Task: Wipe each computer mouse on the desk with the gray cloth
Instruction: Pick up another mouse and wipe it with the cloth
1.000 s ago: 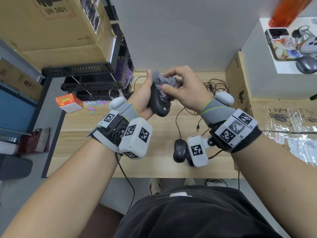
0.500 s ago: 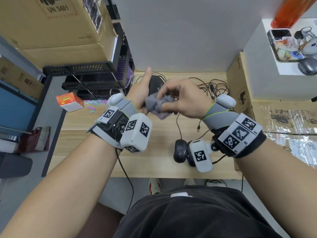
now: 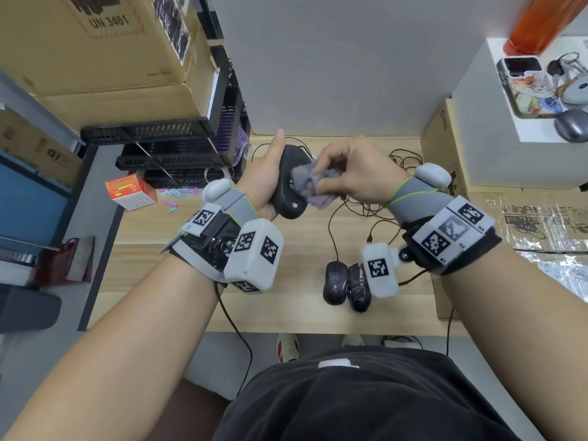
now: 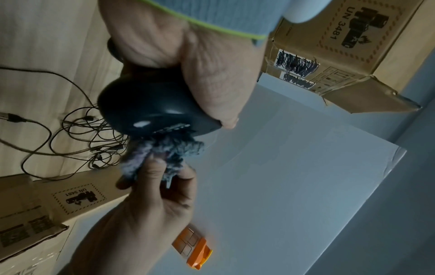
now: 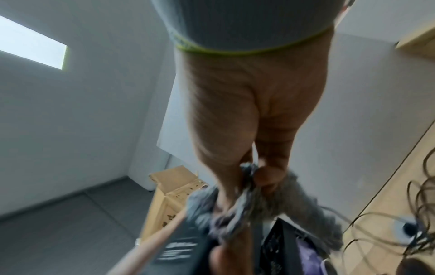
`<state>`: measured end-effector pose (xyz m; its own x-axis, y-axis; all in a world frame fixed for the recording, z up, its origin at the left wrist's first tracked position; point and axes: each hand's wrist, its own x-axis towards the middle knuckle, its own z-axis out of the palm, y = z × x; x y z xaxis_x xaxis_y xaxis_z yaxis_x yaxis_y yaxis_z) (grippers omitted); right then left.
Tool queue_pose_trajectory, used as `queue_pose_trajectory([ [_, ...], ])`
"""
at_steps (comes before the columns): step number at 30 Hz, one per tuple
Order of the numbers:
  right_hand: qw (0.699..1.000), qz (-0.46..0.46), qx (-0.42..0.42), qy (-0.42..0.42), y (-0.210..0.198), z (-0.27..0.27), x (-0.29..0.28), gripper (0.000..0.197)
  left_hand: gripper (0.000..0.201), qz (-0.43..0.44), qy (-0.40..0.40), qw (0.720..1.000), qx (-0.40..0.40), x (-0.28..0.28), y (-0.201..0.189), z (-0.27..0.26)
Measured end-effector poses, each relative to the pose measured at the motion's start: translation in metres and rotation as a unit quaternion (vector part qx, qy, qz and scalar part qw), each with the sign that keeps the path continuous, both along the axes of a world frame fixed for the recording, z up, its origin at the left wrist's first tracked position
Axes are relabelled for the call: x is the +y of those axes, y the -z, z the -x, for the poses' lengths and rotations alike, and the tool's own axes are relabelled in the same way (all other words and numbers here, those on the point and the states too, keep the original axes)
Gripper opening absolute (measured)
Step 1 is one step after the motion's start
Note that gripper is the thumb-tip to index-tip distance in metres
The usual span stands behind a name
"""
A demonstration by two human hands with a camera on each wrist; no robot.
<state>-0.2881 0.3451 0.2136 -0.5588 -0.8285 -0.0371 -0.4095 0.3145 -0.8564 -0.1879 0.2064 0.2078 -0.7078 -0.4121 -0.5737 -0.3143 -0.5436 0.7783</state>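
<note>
Above the desk [image 3: 302,316], my left hand [image 3: 264,183] grips a mouse [image 3: 286,186] underside-up; my right hand [image 3: 356,176] pinches the bunched cloth [image 3: 305,186] against it.

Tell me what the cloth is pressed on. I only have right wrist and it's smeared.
Observer: The labelled underside of a black mouse. The left hand grips that mouse, and the right hand pinches the gray cloth against it.
Operator: On the desk or lifted?
Observer: Lifted. The head view shows it held clear above the desk.
Operator: Other mice in sight?
Observer: Two on the desk near its front edge: a rounded dark mouse and an angular dark mouse, side by side and touching. Neither hand touches them.
</note>
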Motion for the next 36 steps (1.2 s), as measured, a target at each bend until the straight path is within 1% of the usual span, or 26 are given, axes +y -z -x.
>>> queue_pose_trajectory([
  [2,0.989,-0.043,0.072,0.119,0.005,0.016,0.006,0.017,0.063,-0.033,0.022,0.999,0.004,0.002,-0.005,-0.003],
  [3,0.98,-0.048,0.095,0.167,0.006,0.02,0.007,0.016,0.065,-0.048,0.03,0.998,0.004,0.002,-0.007,-0.004],
  [4,0.977,-0.031,0.094,0.189,0.005,0.019,0.007,0.016,0.066,-0.054,0.032,0.998,0.005,0.002,-0.008,-0.004],
  [5,0.98,0.001,0.074,0.185,0.003,0.016,0.006,0.018,0.067,-0.06,0.033,0.998,0.013,0.001,-0.007,-0.004],
  [6,0.987,0.036,0.045,0.152,-0.001,0.01,0.003,0.02,0.07,-0.066,0.046,0.996,0.025,0.001,-0.007,-0.004],
  [7,0.993,0.058,0.018,0.098,-0.005,0.003,0.0,0.022,0.074,-0.075,0.065,0.994,0.038,0.003,-0.008,-0.003],
  [8,0.997,0.063,0.001,0.04,-0.007,-0.004,-0.003,0.023,0.078,-0.082,0.083,0.992,0.045,0.004,-0.007,-0.002],
  [9,0.998,0.057,-0.003,0.004,-0.005,-0.008,-0.007,0.023,0.08,-0.09,0.098,0.99,0.05,0.005,-0.009,-0.002],
  [10,0.999,0.052,0.006,0.01,-0.003,-0.007,-0.01,0.022,0.08,-0.079,0.11,0.99,0.047,0.006,-0.009,-0.002],
  [13,0.985,0.047,0.066,0.155,0.003,0.009,-0.014,0.021,0.08,-0.03,0.137,0.99,0.021,0.006,-0.008,-0.001],
  [14,0.981,0.046,0.081,0.169,0.002,0.011,-0.013,0.022,0.079,-0.022,0.139,0.99,0.01,0.006,-0.007,0.0],
  [15,0.984,0.053,0.083,0.152,0.001,0.01,-0.013,0.022,0.076,-0.022,0.129,0.991,0.013,0.008,-0.007,0.002],
  [18,0.995,0.075,0.069,0.024,-0.006,-0.005,-0.018,0.026,0.065,-0.058,0.073,0.994,0.064,0.012,-0.01,0.008],
  [19,0.995,0.075,0.063,0.015,-0.006,-0.008,-0.02,0.027,0.066,-0.083,0.058,0.992,0.079,0.012,-0.01,0.009],
  [21,0.994,0.061,0.063,0.068,-0.004,0.0,-0.022,0.023,0.073,-0.101,0.039,0.992,0.066,0.012,-0.01,0.008],
  [23,0.986,0.035,0.087,0.136,-0.003,0.01,-0.02,0.02,0.074,-0.067,0.039,0.996,0.031,0.012,-0.007,0.007],
  [24,0.985,0.039,0.086,0.142,-0.002,0.01,-0.019,0.02,0.072,-0.048,0.039,0.998,0.023,0.011,-0.007,0.007],
  [26,0.991,0.075,0.059,0.092,-0.003,0.003,-0.02,0.02,0.072,-0.032,0.044,0.998,0.033,0.008,-0.007,0.009],
  [28,0.995,0.095,0.041,-0.006,-0.009,-0.012,-0.019,0.021,0.075,-0.033,0.073,0.996,0.04,0.003,-0.009,0.008],
  [30,0.994,0.08,0.012,-0.08,-0.012,-0.016,-0.013,0.021,0.081,-0.054,0.104,0.993,0.032,-0.001,-0.009,0.007],
  [31,0.993,0.067,-0.01,-0.096,-0.013,-0.012,-0.01,0.022,0.083,-0.055,0.108,0.992,0.025,-0.003,-0.008,0.005],
  [32,0.994,0.06,-0.028,-0.089,-0.013,-0.008,-0.009,0.021,0.087,-0.048,0.121,0.991,0.024,-0.002,-0.008,0.003],
  [33,0.996,0.055,-0.036,-0.057,-0.012,-0.004,-0.009,0.019,0.092,-0.028,0.141,0.989,0.023,0.0,-0.007,0.003],
  [34,0.998,0.052,-0.023,-0.006,-0.012,0.0,-0.011,0.016,0.099,-0.011,0.159,0.987,0.022,0.005,-0.009,0.002],
  [35,0.997,0.05,0.014,0.049,-0.01,0.003,-0.013,0.015,0.105,0.006,0.166,0.986,0.015,0.008,-0.007,0.003],
  [36,0.994,0.051,0.048,0.084,-0.008,0.004,-0.015,0.017,0.107,0.01,0.163,0.986,0.015,0.011,-0.007,0.005],
])
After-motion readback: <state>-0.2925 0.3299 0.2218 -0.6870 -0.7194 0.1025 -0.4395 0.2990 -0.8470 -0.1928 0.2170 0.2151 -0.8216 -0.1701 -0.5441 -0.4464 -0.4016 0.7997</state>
